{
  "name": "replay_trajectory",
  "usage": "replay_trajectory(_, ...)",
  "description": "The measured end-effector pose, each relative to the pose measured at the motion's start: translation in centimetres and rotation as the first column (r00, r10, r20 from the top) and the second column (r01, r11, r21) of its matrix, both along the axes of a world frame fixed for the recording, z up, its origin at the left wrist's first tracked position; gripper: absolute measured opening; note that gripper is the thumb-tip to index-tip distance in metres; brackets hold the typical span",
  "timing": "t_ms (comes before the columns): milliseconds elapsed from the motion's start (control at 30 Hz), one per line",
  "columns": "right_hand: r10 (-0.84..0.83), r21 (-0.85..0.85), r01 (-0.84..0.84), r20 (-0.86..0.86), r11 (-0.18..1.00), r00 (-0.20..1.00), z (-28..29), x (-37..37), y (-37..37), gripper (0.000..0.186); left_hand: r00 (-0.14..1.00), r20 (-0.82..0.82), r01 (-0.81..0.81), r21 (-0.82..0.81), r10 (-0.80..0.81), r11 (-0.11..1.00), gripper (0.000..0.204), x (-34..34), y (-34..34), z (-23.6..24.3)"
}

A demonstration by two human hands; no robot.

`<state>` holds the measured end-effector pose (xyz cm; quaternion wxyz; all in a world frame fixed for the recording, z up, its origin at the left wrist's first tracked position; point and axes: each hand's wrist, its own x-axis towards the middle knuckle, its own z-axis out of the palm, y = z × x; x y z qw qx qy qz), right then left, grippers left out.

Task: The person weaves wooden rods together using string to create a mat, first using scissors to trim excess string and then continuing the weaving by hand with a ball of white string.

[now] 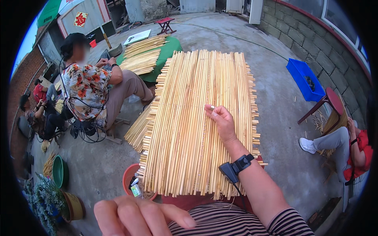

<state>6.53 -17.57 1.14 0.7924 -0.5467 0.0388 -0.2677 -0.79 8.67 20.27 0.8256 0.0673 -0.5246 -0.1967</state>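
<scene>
Grey concrete (275, 129) spreads through the yard, and across the frame's centre lies the mat (177, 137): straight, pale golden stalks, round and smooth-looking, packed side by side with ragged ends. At lower left, the left hand (138, 214) hangs loosely bent; whether it grips anything, I can't tell. Mid-frame, the right hand (221, 120) is gathered narrow, a white bit (212, 107) at its fingertips, pinched or worn, I can't tell. Fine thread (203, 135) runs over the stalks; I'd pull it gently and evenly, pressing them flat.
</scene>
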Motion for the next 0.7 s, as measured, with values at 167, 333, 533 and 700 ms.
replay_trajectory(167,0.004,0.001,-0.004,-0.067,1.0,0.998,-0.6,-0.2,0.0,0.004,0.965,0.249,0.157,-0.29,-0.084,0.944,0.026,1.4,-2.2,2.3)
replay_trajectory(333,-0.011,-0.019,0.01,-0.057,1.0,0.998,-0.7,-0.1,-0.3,0.005,0.986,0.161,0.064,-0.195,-0.033,0.979,0.031,1.1,-1.5,3.4)
replay_trajectory(533,-0.016,-0.031,0.014,-0.075,0.999,0.997,0.0,-0.3,-0.1,0.006,0.952,0.277,0.216,-0.293,-0.134,0.931,0.031,1.6,-3.4,4.3)
replay_trajectory(700,-0.004,-0.009,0.003,-0.077,1.0,0.997,-0.4,-0.2,-0.5,0.006,0.96,0.241,0.213,-0.292,-0.143,0.932,0.028,1.1,-3.9,4.3)
